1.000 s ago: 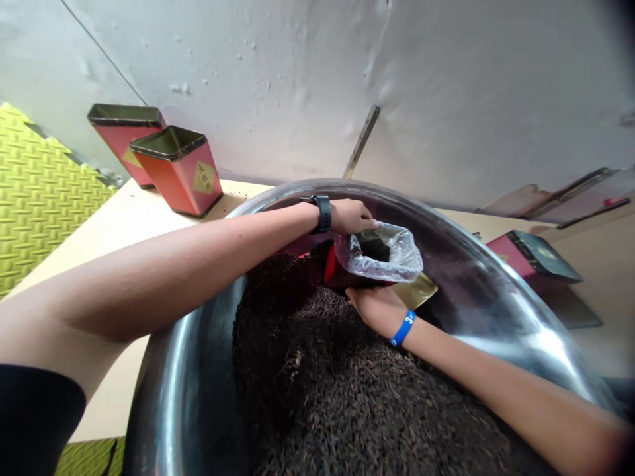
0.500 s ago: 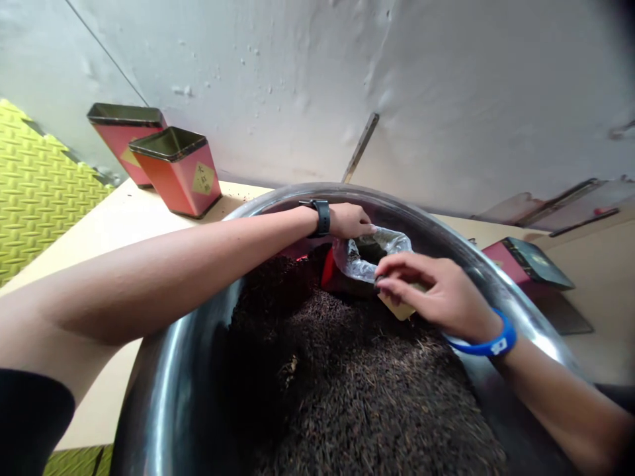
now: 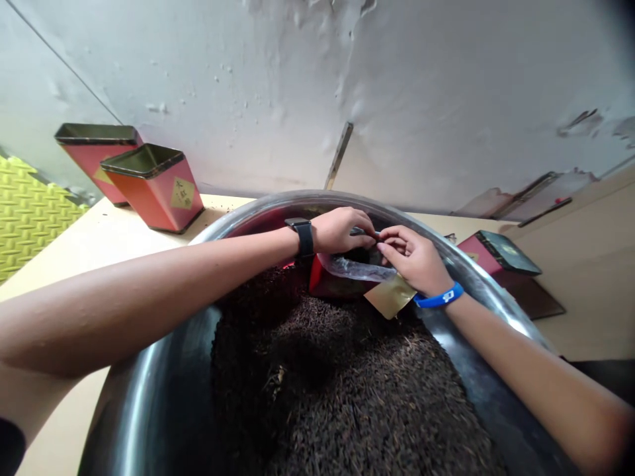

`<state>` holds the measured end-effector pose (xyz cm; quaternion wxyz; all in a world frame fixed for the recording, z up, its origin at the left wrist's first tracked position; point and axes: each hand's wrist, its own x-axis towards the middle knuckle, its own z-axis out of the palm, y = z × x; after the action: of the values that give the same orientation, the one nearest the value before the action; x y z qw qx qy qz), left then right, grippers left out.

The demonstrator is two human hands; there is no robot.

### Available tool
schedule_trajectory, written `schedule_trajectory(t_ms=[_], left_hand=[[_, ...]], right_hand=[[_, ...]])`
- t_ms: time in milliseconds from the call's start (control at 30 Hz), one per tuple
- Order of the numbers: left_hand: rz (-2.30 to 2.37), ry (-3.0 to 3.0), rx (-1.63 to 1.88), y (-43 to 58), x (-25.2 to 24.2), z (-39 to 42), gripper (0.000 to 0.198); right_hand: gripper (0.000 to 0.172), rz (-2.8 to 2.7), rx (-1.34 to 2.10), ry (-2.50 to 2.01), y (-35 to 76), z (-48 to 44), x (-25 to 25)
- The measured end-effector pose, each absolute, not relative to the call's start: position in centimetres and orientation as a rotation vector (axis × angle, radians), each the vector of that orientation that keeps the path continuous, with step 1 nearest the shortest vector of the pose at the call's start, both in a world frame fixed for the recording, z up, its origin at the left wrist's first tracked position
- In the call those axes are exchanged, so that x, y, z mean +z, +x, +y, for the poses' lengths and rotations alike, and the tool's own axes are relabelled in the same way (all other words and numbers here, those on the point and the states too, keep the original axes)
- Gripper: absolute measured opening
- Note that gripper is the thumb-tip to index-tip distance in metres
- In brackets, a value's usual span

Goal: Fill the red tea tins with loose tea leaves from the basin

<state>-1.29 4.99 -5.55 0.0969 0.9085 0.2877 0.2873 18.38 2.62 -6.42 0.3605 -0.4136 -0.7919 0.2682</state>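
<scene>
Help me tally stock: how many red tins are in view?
4. Rear left tin and front left tin stand open; bagged tin sits in the bowl between left hand and right hand; right tin is lidded. Others may be hidden.

This looks like a small tea-packing workshop. A big steel basin (image 3: 149, 370) heaped with dark loose tea (image 3: 347, 396) sits on a pale table (image 3: 99, 231). Open red tins (image 3: 159, 188) stand far left against a flaking white wall (image 3: 446, 99).
</scene>
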Motion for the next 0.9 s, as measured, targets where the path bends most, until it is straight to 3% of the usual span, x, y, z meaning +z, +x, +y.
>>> schedule_trajectory(t_ms=[300,700,900], left_hand=[[1.026,2.9,0.768,-0.8,-5.1,3.3,0.028],[1.051,3.162,0.726,-0.5,-5.0,2.9,0.025],[0.983,3.196,0.717,-0.5,-4.9,2.7,0.022]], right_hand=[[0.016,-1.961,0.757,-1.097,18.2,2.3,-5.6],[0.032,-2.257,0.658,-1.076,18.4,1.9,-4.7],[0.037,-2.137,0.921,-1.063,18.4,1.9,-5.0]])
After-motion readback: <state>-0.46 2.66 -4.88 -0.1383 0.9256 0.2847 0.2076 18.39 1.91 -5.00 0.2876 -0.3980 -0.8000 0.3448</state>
